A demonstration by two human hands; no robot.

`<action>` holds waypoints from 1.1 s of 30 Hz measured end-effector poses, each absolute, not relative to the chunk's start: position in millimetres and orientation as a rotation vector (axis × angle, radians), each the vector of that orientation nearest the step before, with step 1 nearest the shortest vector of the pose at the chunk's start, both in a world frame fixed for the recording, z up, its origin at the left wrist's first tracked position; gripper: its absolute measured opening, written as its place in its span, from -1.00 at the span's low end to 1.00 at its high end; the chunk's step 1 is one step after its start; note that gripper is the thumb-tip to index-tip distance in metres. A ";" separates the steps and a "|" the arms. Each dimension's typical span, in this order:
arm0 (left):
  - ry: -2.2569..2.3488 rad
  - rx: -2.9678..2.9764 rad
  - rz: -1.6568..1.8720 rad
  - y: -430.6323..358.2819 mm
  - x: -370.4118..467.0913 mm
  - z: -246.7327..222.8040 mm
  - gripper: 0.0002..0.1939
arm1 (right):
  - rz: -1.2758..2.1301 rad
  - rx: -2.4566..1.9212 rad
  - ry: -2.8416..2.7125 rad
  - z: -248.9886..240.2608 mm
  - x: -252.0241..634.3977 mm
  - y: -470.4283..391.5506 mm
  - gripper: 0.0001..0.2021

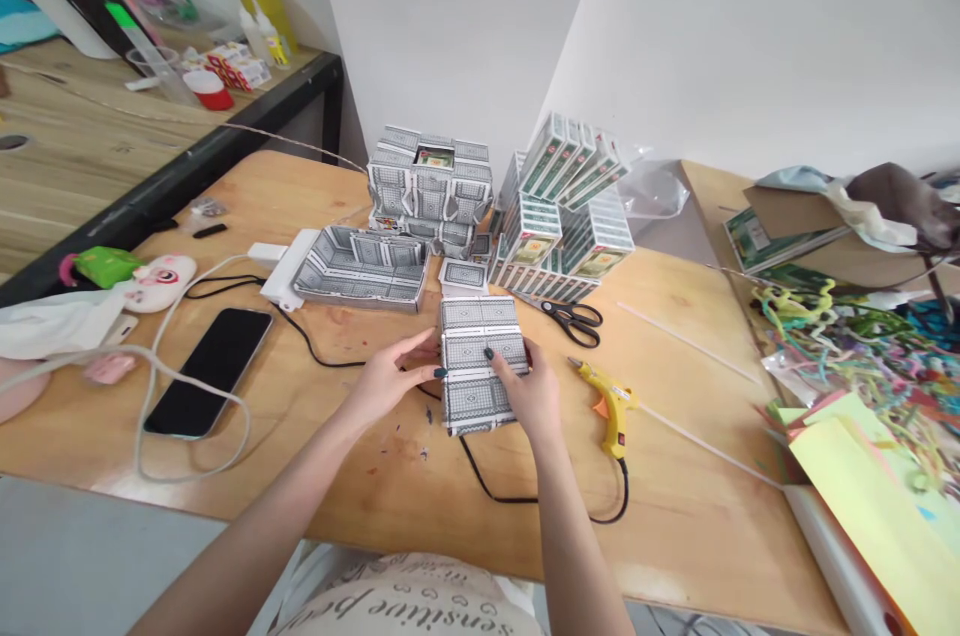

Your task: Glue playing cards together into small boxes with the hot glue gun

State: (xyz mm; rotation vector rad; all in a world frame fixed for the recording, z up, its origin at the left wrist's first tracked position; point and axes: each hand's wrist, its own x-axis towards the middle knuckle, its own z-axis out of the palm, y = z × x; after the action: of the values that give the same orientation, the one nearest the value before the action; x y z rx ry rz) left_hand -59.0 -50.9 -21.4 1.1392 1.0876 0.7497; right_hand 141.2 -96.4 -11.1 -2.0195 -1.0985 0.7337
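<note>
A block-like piece covered in grey-patterned playing cards (480,401) is in front of me, above the table's near middle. My right hand (534,391) grips its right edge, thumb on the top face and fingers around the side. At the left edge is my left hand (394,376), its thumb tip touching the side and its other fingertips partly hidden. Just behind lie a small card stack (464,276) and black-handled scissors (576,321). A yellow glue gun (611,406) rests to the right, its black cord running under the piece.
An open card-covered tray (360,291) stands behind left, near a white power strip (289,271). Behind it is a larger card-built box (431,176); several card boxes (559,236) are stacked beside it. A phone (210,371) with a white cable lies left, coloured papers (870,506) right.
</note>
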 end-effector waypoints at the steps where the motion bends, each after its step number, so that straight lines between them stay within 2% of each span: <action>1: 1.084 1.048 0.760 -52.9 -57.3 -21.9 -0.42 | 0.730 -2.021 -1.098 -11.6 141.4 -96.4 -0.50; 5: 1.056 0.808 0.785 -57.7 -49.6 -24.7 -0.58 | 0.740 -2.025 -1.089 -12.7 142.2 -96.0 -0.50; 18: 1.121 0.863 0.672 -54.3 -44.3 -20.4 -0.58 | 0.762 -2.021 -1.082 -13.3 144.1 -94.5 -0.47; 26: 1.138 0.864 0.768 -61.0 -41.5 -24.0 -0.52 | 0.777 -1.990 -1.069 -11.3 143.5 -94.9 -0.48; 33: 1.339 1.224 0.730 -61.8 -38.6 -14.1 -0.59 | 0.765 -1.999 -1.070 -7.7 141.8 -95.7 -0.51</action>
State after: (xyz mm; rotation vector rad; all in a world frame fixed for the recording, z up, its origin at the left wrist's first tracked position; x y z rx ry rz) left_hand -38.6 -61.8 -14.1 1.2238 1.3389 0.7304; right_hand 141.8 -95.7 -7.7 -1.9987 -1.0696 0.7647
